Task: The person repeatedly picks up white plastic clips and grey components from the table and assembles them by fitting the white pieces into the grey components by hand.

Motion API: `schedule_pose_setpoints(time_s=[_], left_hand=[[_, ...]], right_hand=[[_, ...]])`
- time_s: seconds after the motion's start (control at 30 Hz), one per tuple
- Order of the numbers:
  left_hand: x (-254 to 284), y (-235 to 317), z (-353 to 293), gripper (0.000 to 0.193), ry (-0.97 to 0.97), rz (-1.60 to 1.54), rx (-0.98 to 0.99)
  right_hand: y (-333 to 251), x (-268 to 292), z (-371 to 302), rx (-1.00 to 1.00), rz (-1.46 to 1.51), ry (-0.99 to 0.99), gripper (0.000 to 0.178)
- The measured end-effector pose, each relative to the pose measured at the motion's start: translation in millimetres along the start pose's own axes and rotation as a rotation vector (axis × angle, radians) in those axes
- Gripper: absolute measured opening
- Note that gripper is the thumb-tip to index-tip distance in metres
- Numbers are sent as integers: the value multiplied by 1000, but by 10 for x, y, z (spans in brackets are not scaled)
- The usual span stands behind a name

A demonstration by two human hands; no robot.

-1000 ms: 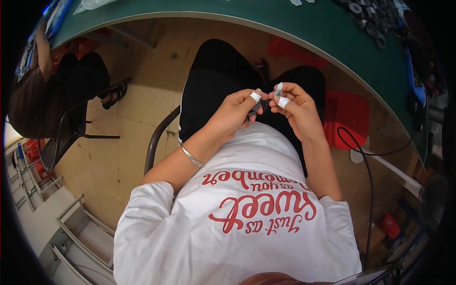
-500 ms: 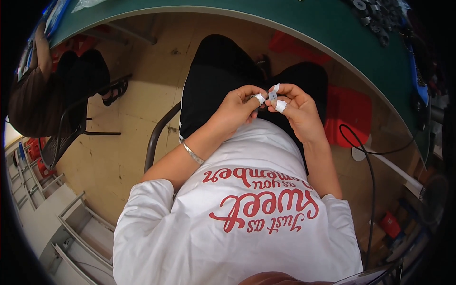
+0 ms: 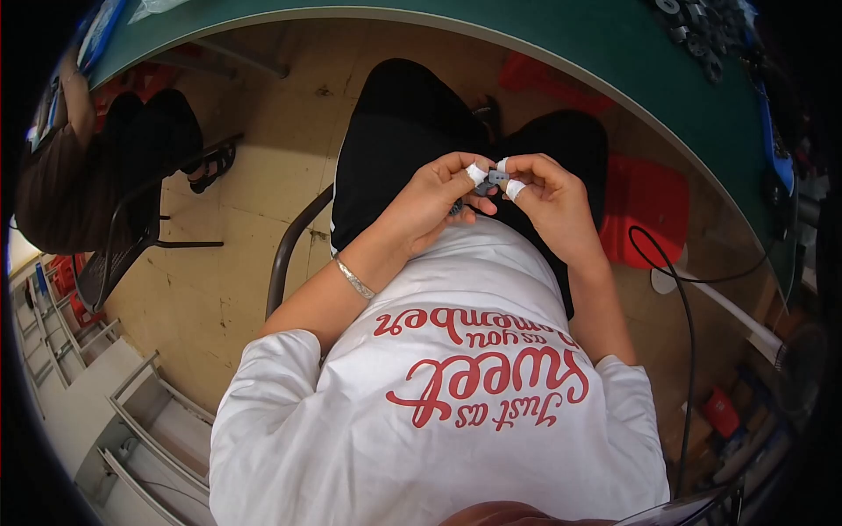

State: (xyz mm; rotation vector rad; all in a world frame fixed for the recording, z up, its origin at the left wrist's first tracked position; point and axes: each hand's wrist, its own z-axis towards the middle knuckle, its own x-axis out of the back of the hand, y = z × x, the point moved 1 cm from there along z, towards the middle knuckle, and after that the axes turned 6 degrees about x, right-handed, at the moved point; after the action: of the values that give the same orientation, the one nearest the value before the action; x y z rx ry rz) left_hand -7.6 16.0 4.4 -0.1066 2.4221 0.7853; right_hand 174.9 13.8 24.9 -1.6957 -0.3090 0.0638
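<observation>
Above my lap, my left hand [image 3: 441, 197] and my right hand [image 3: 551, 195] meet fingertip to fingertip, with white tape wrapped on the thumbs and a right fingertip. A small light-grey plastic piece [image 3: 497, 177] with tiny dark holes is pinched between my right thumb and forefinger. It touches, or nearly touches, a darker grey piece [image 3: 481, 188] under my left thumb. Something dark [image 3: 456, 207] shows by my left palm, mostly hidden by the curled fingers. Whether the pieces are joined cannot be made out.
A green table [image 3: 561, 35] curves across the far side, with dark ring-shaped parts [image 3: 693, 35] at its right. A red stool [image 3: 647, 210] and a black cable [image 3: 688, 351] are at the right. Another person [image 3: 70, 175] sits at the left on a chair.
The light-grey piece has turned and come against the darker piece at my left thumb. My left hand has rolled, so its lower fingers and the dark thing by the palm now show.
</observation>
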Motion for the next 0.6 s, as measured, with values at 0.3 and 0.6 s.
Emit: schedule_pose_setpoints(time_s=[0.3, 0.6], left_hand=[[45, -22, -3, 30, -54, -91, 18], [-4, -43, 36, 32, 31, -104, -12]], right_hand=[[-154, -63, -2, 12, -218, 16, 17], [-31, -69, 35, -75, -75, 43, 14]])
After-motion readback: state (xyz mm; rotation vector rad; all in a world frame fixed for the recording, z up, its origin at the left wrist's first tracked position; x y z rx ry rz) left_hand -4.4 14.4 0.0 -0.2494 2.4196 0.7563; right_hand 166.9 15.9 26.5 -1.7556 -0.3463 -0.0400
